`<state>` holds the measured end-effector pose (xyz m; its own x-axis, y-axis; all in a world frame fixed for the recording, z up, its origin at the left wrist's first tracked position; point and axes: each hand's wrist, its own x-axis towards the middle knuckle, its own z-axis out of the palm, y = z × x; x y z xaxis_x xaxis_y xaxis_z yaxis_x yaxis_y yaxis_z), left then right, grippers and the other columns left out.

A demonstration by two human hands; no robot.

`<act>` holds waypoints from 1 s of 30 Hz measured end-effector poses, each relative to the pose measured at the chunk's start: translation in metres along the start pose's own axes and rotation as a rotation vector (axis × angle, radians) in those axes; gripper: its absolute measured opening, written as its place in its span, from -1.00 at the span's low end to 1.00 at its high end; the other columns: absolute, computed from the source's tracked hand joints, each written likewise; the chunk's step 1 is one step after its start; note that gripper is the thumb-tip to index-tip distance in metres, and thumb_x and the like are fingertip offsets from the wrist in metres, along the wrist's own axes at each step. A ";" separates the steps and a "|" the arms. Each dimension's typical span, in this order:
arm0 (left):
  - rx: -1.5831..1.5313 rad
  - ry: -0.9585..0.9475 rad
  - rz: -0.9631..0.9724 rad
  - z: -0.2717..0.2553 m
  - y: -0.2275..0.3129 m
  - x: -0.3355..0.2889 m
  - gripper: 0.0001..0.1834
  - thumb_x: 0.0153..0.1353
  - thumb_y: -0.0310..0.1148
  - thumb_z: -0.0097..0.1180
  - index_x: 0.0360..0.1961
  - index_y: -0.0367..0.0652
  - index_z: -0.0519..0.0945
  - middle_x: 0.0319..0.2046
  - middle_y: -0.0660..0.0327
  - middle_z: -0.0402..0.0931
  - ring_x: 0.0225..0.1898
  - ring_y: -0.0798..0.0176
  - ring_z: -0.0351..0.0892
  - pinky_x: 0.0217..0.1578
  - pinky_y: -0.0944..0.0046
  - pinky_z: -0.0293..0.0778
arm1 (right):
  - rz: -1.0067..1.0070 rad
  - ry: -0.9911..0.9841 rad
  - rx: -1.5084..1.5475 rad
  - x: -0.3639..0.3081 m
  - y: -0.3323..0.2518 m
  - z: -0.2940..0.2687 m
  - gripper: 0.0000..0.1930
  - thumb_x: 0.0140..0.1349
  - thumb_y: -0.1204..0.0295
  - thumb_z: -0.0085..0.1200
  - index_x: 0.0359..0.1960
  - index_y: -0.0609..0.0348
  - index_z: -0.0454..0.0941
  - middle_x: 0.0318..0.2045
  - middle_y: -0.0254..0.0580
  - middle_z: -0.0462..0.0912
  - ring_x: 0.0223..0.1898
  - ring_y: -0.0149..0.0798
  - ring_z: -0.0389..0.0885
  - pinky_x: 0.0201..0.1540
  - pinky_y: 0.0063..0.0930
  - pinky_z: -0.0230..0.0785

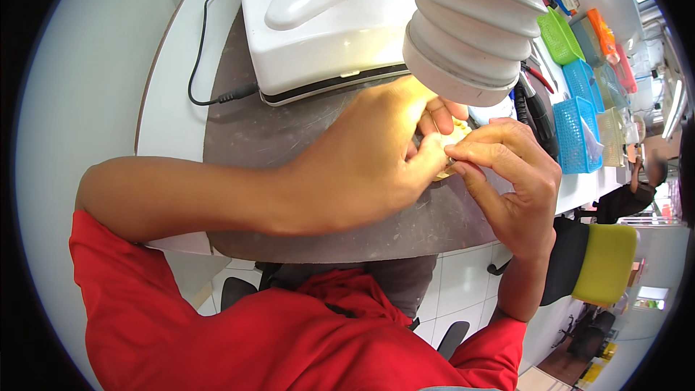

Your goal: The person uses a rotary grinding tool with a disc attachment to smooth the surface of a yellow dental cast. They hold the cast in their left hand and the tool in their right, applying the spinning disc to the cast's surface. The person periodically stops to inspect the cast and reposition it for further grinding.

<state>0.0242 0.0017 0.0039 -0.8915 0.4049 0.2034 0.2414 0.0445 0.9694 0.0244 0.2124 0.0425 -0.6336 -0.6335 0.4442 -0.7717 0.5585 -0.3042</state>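
Observation:
My left hand reaches across from the left, its fingers curled around a small pale yellow dental cast with a bumpy edge. Most of the cast is hidden behind my fingers. My right hand comes in from the right, thumb and index finger pinched together at the cast's near side, close to my left thumb. A tiny dark or metallic bit shows at those fingertips, too small to name. Both hands are above the grey mat, under bright light.
A wide ribbed white hose hangs just beyond my hands. Behind them stands a white machine with a black cable. Dark-handled tools, a green basket and blue baskets line the right. A yellow-green chair and another person are farther right.

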 end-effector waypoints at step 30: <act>0.079 -0.051 0.042 -0.005 0.003 0.002 -0.44 0.10 -0.50 0.32 0.14 -0.41 0.48 -0.18 0.14 0.57 -0.14 0.30 0.58 -0.04 0.28 0.52 | 0.070 0.123 -0.092 -0.023 0.009 0.018 -0.53 -0.12 0.59 0.39 -0.07 0.22 0.60 -0.15 -0.10 0.64 -0.12 0.00 0.65 -0.09 -0.22 0.53</act>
<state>0.0215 -0.0016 0.0075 -0.8596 0.4540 0.2344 0.3095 0.0976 0.9459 0.0307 0.2223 0.0147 -0.6697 -0.5237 0.5264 -0.7139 0.6493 -0.2622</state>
